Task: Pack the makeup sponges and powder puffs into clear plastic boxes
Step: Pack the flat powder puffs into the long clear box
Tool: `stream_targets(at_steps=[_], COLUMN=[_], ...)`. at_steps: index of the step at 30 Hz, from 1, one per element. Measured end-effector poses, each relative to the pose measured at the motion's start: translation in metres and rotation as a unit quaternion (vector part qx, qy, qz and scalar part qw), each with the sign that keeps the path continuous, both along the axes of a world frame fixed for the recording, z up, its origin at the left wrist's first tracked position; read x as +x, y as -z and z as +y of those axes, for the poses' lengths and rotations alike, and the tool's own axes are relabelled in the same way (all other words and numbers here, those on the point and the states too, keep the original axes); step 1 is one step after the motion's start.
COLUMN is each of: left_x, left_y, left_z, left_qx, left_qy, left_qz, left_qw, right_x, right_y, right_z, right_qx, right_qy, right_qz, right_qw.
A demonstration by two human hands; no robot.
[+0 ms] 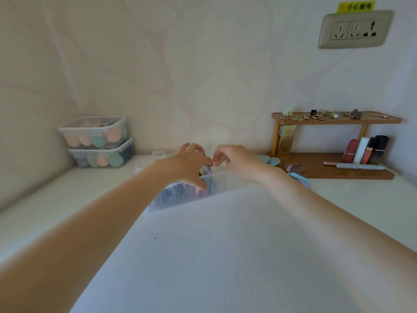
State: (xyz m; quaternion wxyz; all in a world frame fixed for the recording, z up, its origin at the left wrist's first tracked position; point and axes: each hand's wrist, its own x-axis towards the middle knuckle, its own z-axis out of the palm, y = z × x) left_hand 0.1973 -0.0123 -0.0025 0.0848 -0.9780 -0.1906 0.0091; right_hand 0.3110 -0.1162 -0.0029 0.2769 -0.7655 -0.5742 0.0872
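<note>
A clear plastic box (pixel 225 184) stands open in the middle of the white table, its left half filled with dark and pink powder puffs (pixel 180 193) standing on edge. My left hand (pixel 191 163) reaches over the box, thumb on the near side of the row of puffs and fingers curled on the far side. My right hand (pixel 237 161) hovers over the box's right half with its fingertips bent down beside the left fingers; whatever it may hold is hidden. Loose blue puffs (pixel 272 161) and pastel puffs (pixel 301 179) lie right of the box.
Two closed clear boxes (pixel 94 132) of peach and green sponges are stacked in the back left corner. A wooden shelf (pixel 334 173) at the right carries lipsticks, small jewellery and brownish puffs (pixel 295 167). A wall socket (pixel 354 29) is above it.
</note>
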Motion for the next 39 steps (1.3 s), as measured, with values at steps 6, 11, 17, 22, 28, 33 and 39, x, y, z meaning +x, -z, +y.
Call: stream_targets(at_steps=[6,11,17,22,28,33,39], left_x=[0.005,0.015,0.022,0.022,0.016,0.018,0.031], left_y=[-0.004,-0.002,0.002,0.009,0.011,0.007,0.008], left_z=[0.003,0.002,0.012,0.020,0.016,0.008,0.009], left_qx=[-0.015,-0.012,-0.006,-0.040,-0.042,-0.017,-0.016], left_qy=[0.016,0.037,0.016,0.012,0.005,0.000,-0.021], left_qz=[-0.004,0.018,0.031,0.021,0.031,0.067,0.122], left_qw=[1.000,0.999,0.999,0.999,0.999,0.998,0.992], right_x=[0.045,0.076,0.094,0.089,0.087,0.090,0.087], right_y=[-0.009,0.036,0.058,0.064,0.055,0.058,0.067], right_z=[-0.012,-0.008,-0.006,0.002,0.003,-0.001,0.008], right_qx=[0.077,-0.090,-0.233,-0.212,-0.185,-0.255,-0.258], right_qy=[0.154,0.182,0.168,0.193,0.175,0.211,0.235], right_qz=[-0.073,-0.111,-0.231,-0.300,-0.270,-0.264,-0.231], right_qw=[0.982,0.973,0.930,0.910,0.928,0.906,0.908])
